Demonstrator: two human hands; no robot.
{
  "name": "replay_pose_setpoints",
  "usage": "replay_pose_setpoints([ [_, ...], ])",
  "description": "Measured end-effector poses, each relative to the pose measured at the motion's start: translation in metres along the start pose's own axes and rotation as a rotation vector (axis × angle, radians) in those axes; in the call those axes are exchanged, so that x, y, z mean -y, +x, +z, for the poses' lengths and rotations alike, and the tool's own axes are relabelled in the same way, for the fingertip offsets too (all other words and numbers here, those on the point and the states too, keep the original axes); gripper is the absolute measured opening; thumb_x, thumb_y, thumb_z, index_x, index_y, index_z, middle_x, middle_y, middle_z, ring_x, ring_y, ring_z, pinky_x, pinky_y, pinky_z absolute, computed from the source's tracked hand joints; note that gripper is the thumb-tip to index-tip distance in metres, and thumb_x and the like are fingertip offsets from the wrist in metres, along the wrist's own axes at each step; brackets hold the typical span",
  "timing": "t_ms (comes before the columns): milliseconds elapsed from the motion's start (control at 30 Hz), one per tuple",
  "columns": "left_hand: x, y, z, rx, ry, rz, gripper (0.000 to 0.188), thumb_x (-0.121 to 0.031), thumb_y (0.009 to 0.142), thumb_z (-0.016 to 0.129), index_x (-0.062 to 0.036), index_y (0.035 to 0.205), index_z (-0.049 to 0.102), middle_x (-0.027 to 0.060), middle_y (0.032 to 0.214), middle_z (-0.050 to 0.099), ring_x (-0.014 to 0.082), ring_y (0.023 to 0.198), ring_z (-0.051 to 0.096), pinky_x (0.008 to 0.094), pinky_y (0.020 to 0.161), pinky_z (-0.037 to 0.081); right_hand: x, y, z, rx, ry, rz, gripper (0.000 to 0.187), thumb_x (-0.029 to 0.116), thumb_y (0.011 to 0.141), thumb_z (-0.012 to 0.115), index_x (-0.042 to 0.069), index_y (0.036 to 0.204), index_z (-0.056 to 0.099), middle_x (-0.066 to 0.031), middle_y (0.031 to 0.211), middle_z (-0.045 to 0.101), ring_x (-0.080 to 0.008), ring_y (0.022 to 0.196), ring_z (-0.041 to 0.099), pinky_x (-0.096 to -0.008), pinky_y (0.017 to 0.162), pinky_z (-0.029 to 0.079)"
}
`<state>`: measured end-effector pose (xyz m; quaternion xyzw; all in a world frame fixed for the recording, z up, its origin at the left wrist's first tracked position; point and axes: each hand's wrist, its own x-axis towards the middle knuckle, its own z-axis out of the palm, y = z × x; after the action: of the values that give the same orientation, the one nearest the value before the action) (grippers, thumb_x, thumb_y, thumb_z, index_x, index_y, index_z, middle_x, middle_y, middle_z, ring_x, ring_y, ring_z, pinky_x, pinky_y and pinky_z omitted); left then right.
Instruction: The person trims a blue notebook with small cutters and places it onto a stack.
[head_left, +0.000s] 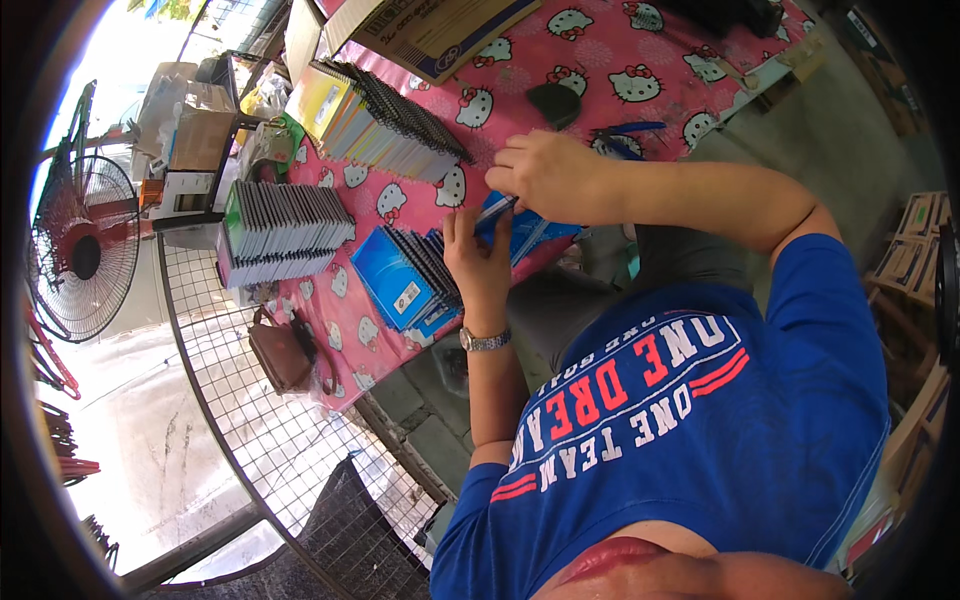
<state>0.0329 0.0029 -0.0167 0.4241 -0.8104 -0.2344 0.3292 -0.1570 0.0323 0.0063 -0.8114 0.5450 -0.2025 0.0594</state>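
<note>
Beside blue notebook stack (pixel 390 272): my left hand (pixel 477 268) gripping blue item (pixel 496 212); right hand (pixel 550 178) farther from stack, fingers curled; can't tell grip.

A head-worn fisheye looks down, seemingly close.

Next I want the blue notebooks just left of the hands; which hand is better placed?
Left, most likely: the left hand is right beside those blue notebooks, while the right hand is farther off, on the left hand's other side.
</note>
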Motion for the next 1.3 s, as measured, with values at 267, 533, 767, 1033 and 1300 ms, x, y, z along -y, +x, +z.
replay_pose_setpoints([
  [267,0.003,-0.003,-0.002,0.014,0.002,0.059,0.024,-0.010,0.081,0.078,-0.0006,0.096,0.061,0.0099,0.090,0.059,0.0182,0.069,0.058,0.0298,0.055,0.045,-0.004,0.001,-0.006,-0.137,-0.108,-0.283,0.024,0.028,0.081,0.070,0.006,0.086,0.063,-0.0070,0.079,0.062,-0.0246,0.084,0.061,-0.0375,0.081,0.050],
  [533,0.016,0.003,0.001,0.059,-0.151,0.135,0.030,-0.001,0.074,0.081,-0.0014,0.097,0.063,0.0082,0.099,0.059,0.0176,0.078,0.062,0.0282,0.065,0.052,-0.165,0.006,0.041,0.058,0.345,0.022,0.030,0.018,0.078,0.071,0.007,0.106,0.064,-0.0155,0.133,0.059,-0.0310,0.125,0.053,-0.0401,0.099,0.045],
  [767,0.014,0.011,-0.003,0.123,-0.122,0.169,0.031,0.001,0.072,0.081,0.0001,0.100,0.065,0.0075,0.100,0.057,0.0167,0.087,0.061,0.0292,0.072,0.053,-0.114,0.019,-0.003,0.364,0.808,0.113,0.053,0.021,0.069,0.075,0.011,0.120,0.064,-0.0094,0.137,0.052,-0.0249,0.118,0.052,-0.0385,0.098,0.043],
  [1033,0.009,0.020,0.005,0.187,-0.206,0.111,0.030,-0.003,0.070,0.082,-0.0008,0.095,0.066,0.0075,0.095,0.056,0.0187,0.080,0.058,0.0305,0.069,0.049,-0.087,0.007,-0.021,0.467,1.273,0.136,0.049,0.030,0.075,0.075,0.010,0.119,0.069,-0.0036,0.119,0.056,-0.0175,0.102,0.054,-0.0335,0.089,0.045],
  [1300,0.003,0.024,0.003,0.238,-0.284,-0.008,0.033,-0.002,0.073,0.080,0.0013,0.099,0.061,0.0096,0.098,0.059,0.0188,0.081,0.064,0.0283,0.066,0.053,-0.078,0.014,-0.027,0.440,1.035,-0.025,0.047,0.029,0.073,0.076,0.009,0.115,0.071,-0.0042,0.117,0.055,-0.0181,0.101,0.054,-0.0325,0.083,0.045],
])
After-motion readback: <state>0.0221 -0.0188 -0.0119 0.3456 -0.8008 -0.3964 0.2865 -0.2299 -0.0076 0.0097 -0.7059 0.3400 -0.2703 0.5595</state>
